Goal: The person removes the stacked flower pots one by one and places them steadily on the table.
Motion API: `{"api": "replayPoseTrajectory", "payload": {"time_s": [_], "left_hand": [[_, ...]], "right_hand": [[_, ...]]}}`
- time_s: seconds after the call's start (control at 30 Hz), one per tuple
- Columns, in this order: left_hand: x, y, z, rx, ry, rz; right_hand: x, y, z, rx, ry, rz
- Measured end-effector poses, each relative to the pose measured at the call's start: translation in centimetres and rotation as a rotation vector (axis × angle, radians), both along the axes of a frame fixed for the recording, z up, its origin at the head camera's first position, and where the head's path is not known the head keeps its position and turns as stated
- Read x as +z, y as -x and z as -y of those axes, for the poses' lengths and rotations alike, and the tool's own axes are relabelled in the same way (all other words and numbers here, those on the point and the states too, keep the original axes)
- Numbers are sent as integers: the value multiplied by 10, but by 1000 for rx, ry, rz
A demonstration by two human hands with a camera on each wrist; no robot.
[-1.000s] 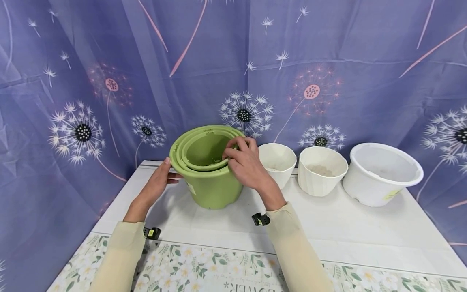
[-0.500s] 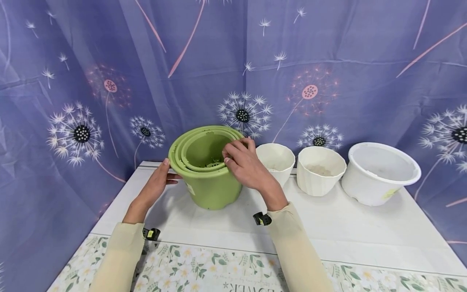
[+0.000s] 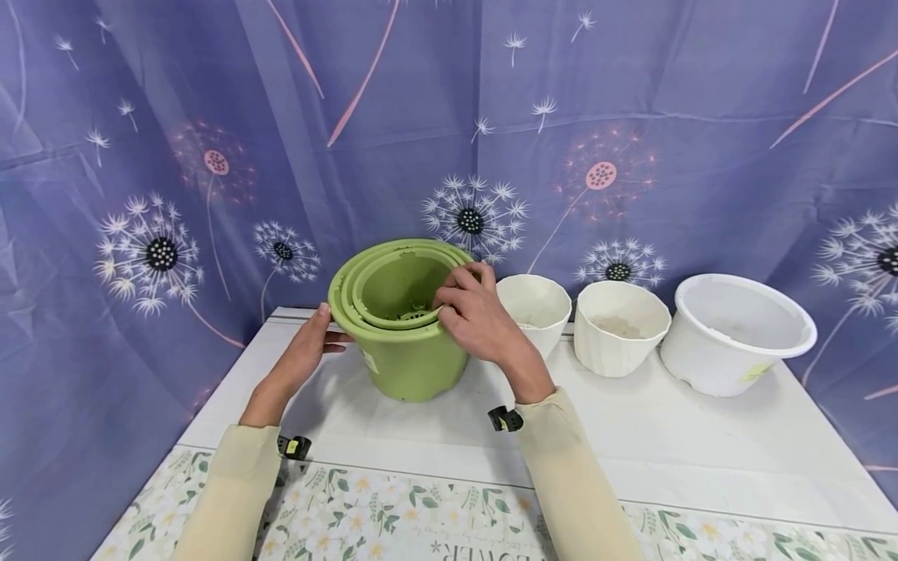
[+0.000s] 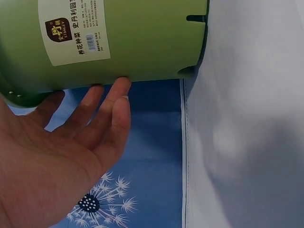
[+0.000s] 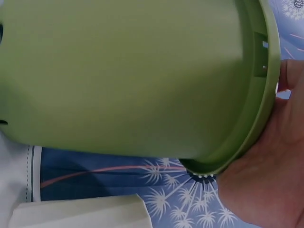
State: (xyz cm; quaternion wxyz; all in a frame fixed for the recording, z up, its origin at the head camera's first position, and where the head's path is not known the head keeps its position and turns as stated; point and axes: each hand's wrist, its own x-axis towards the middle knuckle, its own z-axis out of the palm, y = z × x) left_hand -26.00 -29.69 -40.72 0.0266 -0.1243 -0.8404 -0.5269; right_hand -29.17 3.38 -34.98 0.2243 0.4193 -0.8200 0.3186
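Observation:
Several green flowerpots stand nested upright near the back of the table, left of the middle. The outer flowerpot (image 3: 414,370) has a white label, seen in the left wrist view. Inside, the innermost flowerpot (image 3: 386,284) shows a slotted bottom. My left hand (image 3: 302,351) supports the outer pot from the left, its thumb at the rim and its loosely spread fingertips at the wall. Over the right side of the rims, my right hand (image 3: 480,312) grips the innermost pot's rim with curled fingers. Its fingertips are partly hidden inside the pot.
Right of the green stack stand two cream faceted pots, the nearer one (image 3: 536,315) close by my right hand and the other (image 3: 620,351) beyond. A wider white pot (image 3: 722,362) stands at the far right. Behind hangs a blue dandelion curtain (image 3: 393,179).
My right hand's fingers have shifted slightly at the rim. More of the innermost pot's slotted bottom shows now than one second ago. The left hand stays in place on the outer pot.

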Motion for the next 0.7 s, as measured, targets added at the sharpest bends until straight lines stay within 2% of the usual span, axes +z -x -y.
{"api": "replayPoseTrajectory", "payload": {"time_s": [0.2, 0.43, 0.7], "left_hand": [[1, 1, -1, 6, -6, -3], [2, -3, -3, 8, -20, -2], [4, -6, -6, -3, -23, 18]], "right_hand": [[2, -3, 4, -33, 24, 25], [0, -4, 10, -95, 70, 18], [-4, -4, 16, -93, 165, -2]]}}
